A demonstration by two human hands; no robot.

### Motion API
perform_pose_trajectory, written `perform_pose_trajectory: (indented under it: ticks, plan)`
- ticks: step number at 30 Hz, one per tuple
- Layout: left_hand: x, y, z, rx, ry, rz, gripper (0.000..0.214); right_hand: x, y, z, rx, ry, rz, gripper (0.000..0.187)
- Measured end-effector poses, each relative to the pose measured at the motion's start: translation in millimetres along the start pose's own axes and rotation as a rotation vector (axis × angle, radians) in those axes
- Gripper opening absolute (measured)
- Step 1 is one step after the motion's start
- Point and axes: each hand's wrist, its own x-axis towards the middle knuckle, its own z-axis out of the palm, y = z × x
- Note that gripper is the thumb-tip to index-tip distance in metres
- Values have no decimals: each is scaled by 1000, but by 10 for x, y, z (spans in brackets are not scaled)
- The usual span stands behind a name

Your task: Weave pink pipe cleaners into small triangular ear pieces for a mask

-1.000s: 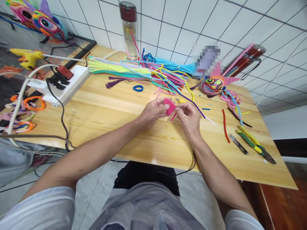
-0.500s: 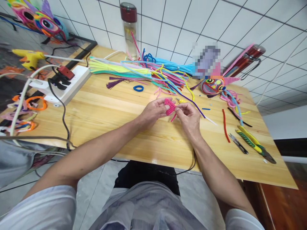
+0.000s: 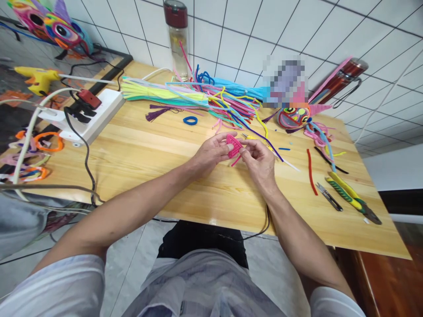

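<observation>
A small pink piece of folded pipe cleaner (image 3: 234,146), ridged in rows, is held up over the middle of the table. My left hand (image 3: 213,154) pinches it from the left between thumb and fingers. At its right edge, my right hand (image 3: 259,160) is closed with thumb and forefinger together on the pink pipe cleaner. A loose pink end hangs below, between the hands. Just behind my right fingers lies a yellow-handled tool (image 3: 248,137), partly hidden. A dark blue pipe cleaner (image 3: 264,141) with a white tip runs past my right hand.
Bundled pipe cleaners (image 3: 165,93) lie along the back, near a glass bottle (image 3: 176,44). A blue ring (image 3: 190,120) sits in front. To the right are thread snips (image 3: 329,197), pliers (image 3: 355,198) and a colourful fish figure (image 3: 294,115). On the left are a power strip (image 3: 99,116) and yellow glue gun (image 3: 38,79).
My hands stay on the pink piece. The hanging pink end has shifted slightly left, and the right fingers have moved a little. The view has tilted slightly.
</observation>
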Motion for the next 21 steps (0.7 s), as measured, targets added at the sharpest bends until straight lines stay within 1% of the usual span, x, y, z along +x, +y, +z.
perform_pose_trajectory:
  ticks: [4, 13, 16, 21]
  plan:
    - [2, 9, -4, 23, -15, 18, 64, -11, 13, -15, -45, -7, -72, 23]
    - [22, -9, -49, 19, -69, 40, 69, 0, 60, 1, -90, 19, -134, 19]
    - [33, -27, -65, 16, -77, 35, 69, 3, 52, 2, -97, 21, -139, 18]
    - [29, -26, -64, 16, -51, 23, 63, 8, 59, 5, -95, 15, -121, 20]
